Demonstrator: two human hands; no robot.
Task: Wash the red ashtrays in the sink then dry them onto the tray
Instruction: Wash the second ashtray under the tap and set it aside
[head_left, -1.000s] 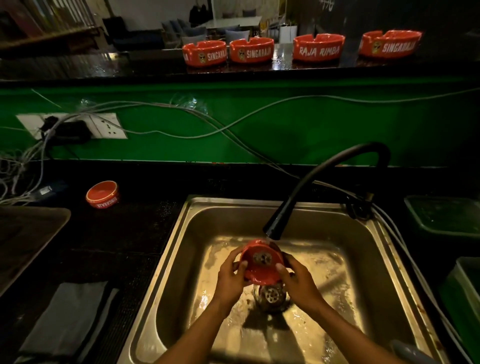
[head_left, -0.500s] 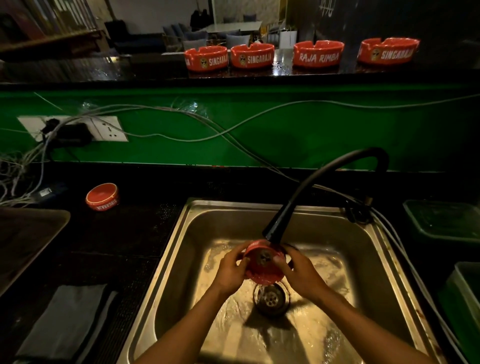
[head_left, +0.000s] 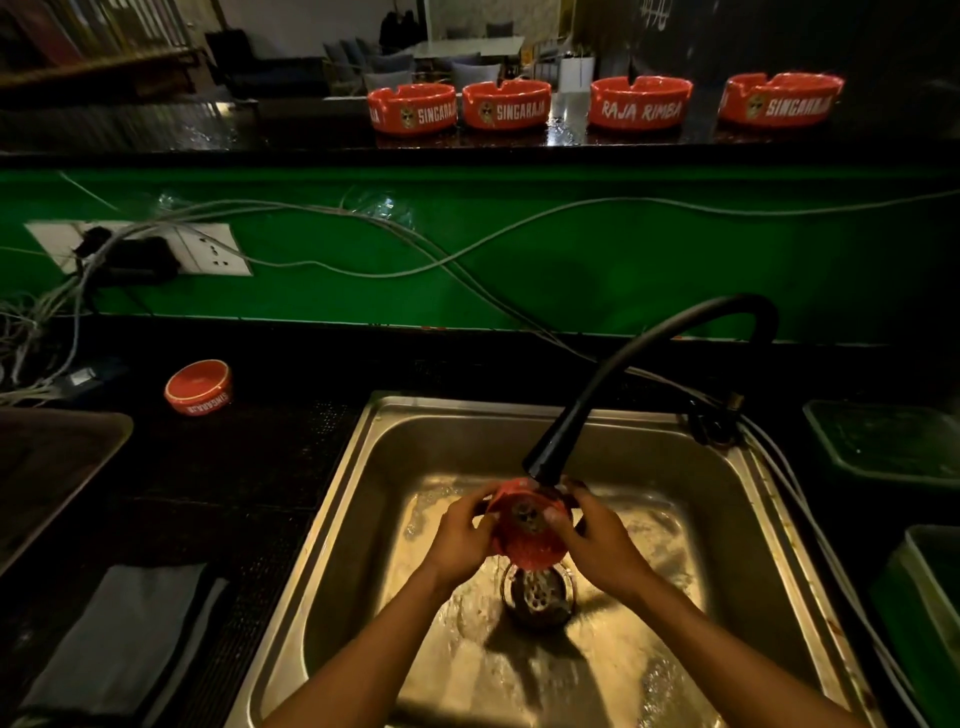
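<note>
Over the drain of the steel sink (head_left: 358, 488) a red ashtray (head_left: 527, 535) is tilted on edge under the black faucet's spout (head_left: 545, 462), with water running off it. My left hand (head_left: 460, 538) grips its left rim and my right hand (head_left: 597, 540) grips its right side, thumb on its face. Another red ashtray (head_left: 198, 387) lies upside down on the dark counter at the left. Several more red ashtrays (head_left: 506, 106) stand in a row on the upper ledge. A dark tray (head_left: 57, 457) sits at the far left edge.
A grey folded cloth (head_left: 119, 639) lies left of the sink. Loose cables (head_left: 363, 260) and a wall socket (head_left: 208, 249) run along the green wall. Green bins (head_left: 883, 441) stand to the right of the sink.
Both hands have lifted the ashtray slightly, closer under the spout, and turned it a little. Everything else stays where it was.
</note>
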